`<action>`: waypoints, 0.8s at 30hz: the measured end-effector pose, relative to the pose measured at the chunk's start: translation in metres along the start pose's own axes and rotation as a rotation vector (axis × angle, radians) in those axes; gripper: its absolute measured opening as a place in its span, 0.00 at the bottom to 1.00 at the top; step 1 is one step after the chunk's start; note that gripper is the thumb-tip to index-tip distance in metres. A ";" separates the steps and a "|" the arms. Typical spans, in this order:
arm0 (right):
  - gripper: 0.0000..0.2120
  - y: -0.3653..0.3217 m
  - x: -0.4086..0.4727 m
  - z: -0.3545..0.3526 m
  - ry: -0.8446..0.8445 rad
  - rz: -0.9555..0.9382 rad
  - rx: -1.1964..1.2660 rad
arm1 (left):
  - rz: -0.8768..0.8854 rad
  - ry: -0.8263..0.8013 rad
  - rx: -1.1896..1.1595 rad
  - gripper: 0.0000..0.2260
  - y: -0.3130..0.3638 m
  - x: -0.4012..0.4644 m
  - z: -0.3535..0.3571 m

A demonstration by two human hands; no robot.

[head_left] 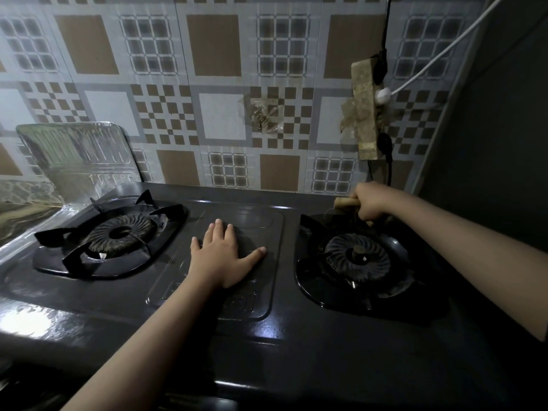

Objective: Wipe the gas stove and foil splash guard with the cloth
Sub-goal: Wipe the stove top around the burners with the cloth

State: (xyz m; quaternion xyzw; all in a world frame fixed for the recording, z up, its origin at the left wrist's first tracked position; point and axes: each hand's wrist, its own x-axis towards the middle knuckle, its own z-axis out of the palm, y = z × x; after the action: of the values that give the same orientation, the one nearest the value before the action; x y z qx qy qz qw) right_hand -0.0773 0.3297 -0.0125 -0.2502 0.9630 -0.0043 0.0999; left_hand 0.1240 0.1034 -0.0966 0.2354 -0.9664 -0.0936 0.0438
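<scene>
A black two-burner gas stove [267, 330] fills the lower view. My left hand [224, 253] lies flat, fingers spread, on the raised panel between the burners. My right hand [369, 203] grips a bunched brownish cloth [344, 202] at the stove's back right corner, just behind the right burner [357, 259]. The left burner [118, 235] carries its pan support. A shiny foil splash guard [80, 155] stands against the wall behind the stove's left end.
A patterned tile wall [219, 114] runs behind the stove. A grimy power strip [367, 111] with plugged cables hangs on the wall above my right hand. A dark surface [498, 129] closes off the right side. Foil sheet [26, 221] covers the counter at left.
</scene>
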 end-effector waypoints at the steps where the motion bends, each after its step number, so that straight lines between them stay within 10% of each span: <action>1: 0.17 0.007 -0.001 -0.001 -0.010 -0.036 0.001 | 0.001 -0.001 -0.001 0.45 0.000 0.000 0.000; 13: 0.22 0.027 0.011 -0.009 0.165 -0.151 -0.114 | 0.003 0.006 0.014 0.45 0.001 0.002 -0.001; 24: 0.28 0.050 -0.004 -0.002 -0.075 -0.168 -0.264 | 0.007 -0.004 0.006 0.44 -0.001 0.000 0.000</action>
State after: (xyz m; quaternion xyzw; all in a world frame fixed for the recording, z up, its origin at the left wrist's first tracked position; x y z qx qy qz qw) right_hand -0.0987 0.3753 -0.0123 -0.3410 0.9264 0.1231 0.1016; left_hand 0.1241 0.1024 -0.0963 0.2319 -0.9676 -0.0907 0.0417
